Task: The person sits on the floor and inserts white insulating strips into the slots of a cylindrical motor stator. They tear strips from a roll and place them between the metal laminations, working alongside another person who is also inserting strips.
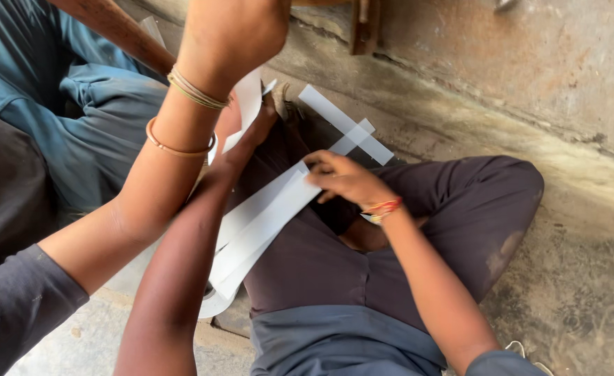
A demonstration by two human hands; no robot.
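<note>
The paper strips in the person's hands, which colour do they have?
The paper strips are plain white, seen best in the head view.

Right hand [345,179] with a red and yellow thread band at the wrist. Dark maroon trousers [404,237]; grey-blue shirt [335,341]; left hand [248,136] bare

Looks like a rough floor-level workspace, likely an informal workshop or a yard at a house; can't tell which. Evidence: bare, stained concrete floor [585,278], weathered, grimy plastered wall [530,63] with a crusted joint at its base, a worn wooden piece [363,24] standing against the wall. People sit cross-legged directly on the ground, handling long white strips [265,223].
</note>
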